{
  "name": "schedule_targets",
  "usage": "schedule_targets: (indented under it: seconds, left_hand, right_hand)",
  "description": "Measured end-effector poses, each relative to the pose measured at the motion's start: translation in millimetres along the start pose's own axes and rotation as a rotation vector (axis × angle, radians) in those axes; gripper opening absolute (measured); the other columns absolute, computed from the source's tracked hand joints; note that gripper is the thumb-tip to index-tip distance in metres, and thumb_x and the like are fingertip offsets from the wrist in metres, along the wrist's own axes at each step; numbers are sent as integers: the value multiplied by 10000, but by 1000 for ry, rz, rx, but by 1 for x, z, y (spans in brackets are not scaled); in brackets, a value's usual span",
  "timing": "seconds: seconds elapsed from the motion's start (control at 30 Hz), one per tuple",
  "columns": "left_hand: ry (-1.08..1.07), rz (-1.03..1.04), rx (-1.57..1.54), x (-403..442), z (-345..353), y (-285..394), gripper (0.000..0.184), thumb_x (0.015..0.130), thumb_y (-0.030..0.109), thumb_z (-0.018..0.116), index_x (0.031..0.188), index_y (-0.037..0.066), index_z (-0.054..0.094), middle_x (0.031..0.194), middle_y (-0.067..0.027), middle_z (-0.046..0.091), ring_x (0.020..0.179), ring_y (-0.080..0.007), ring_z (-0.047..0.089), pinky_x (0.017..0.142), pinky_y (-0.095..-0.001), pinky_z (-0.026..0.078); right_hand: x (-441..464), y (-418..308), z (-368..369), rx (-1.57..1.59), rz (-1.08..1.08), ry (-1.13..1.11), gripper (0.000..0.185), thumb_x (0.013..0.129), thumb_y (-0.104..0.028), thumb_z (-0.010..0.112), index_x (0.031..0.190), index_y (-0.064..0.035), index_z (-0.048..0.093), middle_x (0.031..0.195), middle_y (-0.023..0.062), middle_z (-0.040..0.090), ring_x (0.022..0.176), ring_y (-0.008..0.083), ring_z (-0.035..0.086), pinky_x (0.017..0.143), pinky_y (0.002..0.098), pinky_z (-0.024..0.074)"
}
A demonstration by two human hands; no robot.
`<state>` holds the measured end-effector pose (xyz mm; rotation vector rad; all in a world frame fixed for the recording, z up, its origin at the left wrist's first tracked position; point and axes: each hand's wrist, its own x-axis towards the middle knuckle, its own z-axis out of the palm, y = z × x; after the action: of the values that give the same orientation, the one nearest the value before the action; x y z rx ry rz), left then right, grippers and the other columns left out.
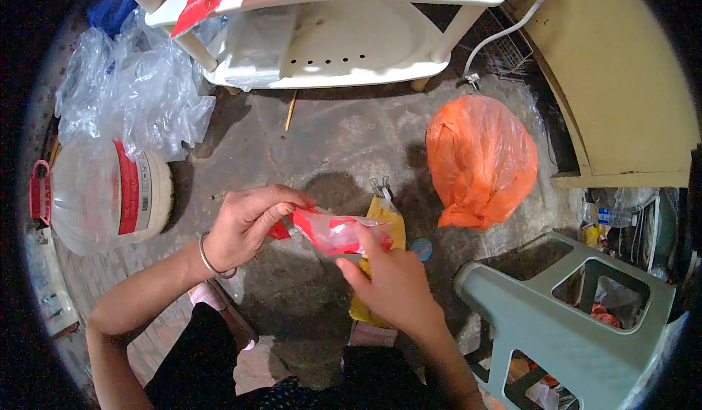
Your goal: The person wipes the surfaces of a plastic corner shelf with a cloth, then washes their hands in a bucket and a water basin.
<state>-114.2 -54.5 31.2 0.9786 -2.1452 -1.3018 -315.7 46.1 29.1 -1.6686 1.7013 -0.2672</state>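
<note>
Between my two hands a small red and clear plastic bag (333, 229) is held above the floor. My left hand (248, 224), with a bangle at the wrist, pinches its left end between thumb and fingertips. At the bag's other end is my right hand (398, 282), its index finger against the plastic and its thumb lower down; the remaining fingers are hidden. Below and partly behind the right hand, a yellow piece of material (391, 220) reaches toward my foot. Small metal clips (380, 185) show at its upper end.
An orange plastic bag (481, 163) sits at right, with a grey-green stool (545, 333) on its side nearer me. At left lie a large clear jug (88, 194) and crumpled clear plastic (139, 88). A white shelf rack (329, 74) stands ahead, beside a cable (504, 33).
</note>
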Motion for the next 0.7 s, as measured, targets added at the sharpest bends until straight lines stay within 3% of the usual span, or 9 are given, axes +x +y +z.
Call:
schedule_targets:
  seconds: [0.1, 0.2, 0.3, 0.37, 0.47, 0.57, 0.7]
  left_hand:
    - [-32, -27, -10, -1, 1, 2, 183, 886, 122, 484, 953, -6, 597, 937, -122, 637, 819, -234, 631, 704, -300, 492]
    - [-34, 99, 90, -2, 3, 0, 185, 887, 126, 483, 953, -5, 597, 942, -127, 634, 813, -230, 631, 689, -298, 497]
    - [-30, 74, 75, -4, 1, -1, 196, 894, 137, 473, 955, -3, 596, 943, -125, 635, 813, -224, 632, 684, -298, 500]
    - [-13, -35, 39, -6, -5, -6, 208, 897, 150, 469, 958, -2, 598, 933, -130, 635, 813, -235, 632, 690, -302, 501]
    - [-10, -10, 32, -5, -6, -8, 213, 899, 152, 467, 961, -4, 598, 925, -130, 636, 815, -235, 632, 688, -301, 502]
    - [-21, -42, 16, -4, -3, -6, 217, 898, 156, 467, 963, -4, 600, 922, -134, 635, 815, -235, 633, 684, -301, 503]
    - [-41, 6, 42, -2, -2, -5, 214, 893, 153, 471, 958, -6, 598, 919, -136, 633, 815, -249, 631, 692, -312, 502]
  right_hand:
    - [5, -4, 12, 13, -53, -48, 541, 787, -361, 572, 1175, -6, 445, 622, 179, 584, 561, 346, 587, 537, 436, 468]
    - [10, -3, 27, -20, -70, -57, 560, 777, -373, 577, 1157, 21, 462, 621, 192, 582, 579, 356, 588, 544, 437, 468]
    - [10, -2, 26, 30, -74, -46, 568, 780, -373, 582, 1182, 8, 456, 670, 207, 594, 633, 351, 602, 579, 423, 479]
    - [3, 0, 14, 233, -22, -23, 553, 783, -319, 604, 1229, -39, 435, 728, 196, 603, 673, 335, 607, 627, 393, 486]
    - [-7, 5, 2, 443, -1, -106, 548, 781, -251, 624, 1262, -90, 414, 776, 179, 601, 693, 332, 602, 667, 374, 481]
    - [-12, 8, 8, 396, -115, -18, 547, 772, -203, 637, 1260, -105, 410, 751, 156, 596, 661, 331, 590, 658, 365, 477]
    - [-7, 6, 11, 353, -90, -11, 523, 786, -243, 615, 1248, -104, 411, 736, 153, 606, 667, 336, 596, 642, 374, 477]
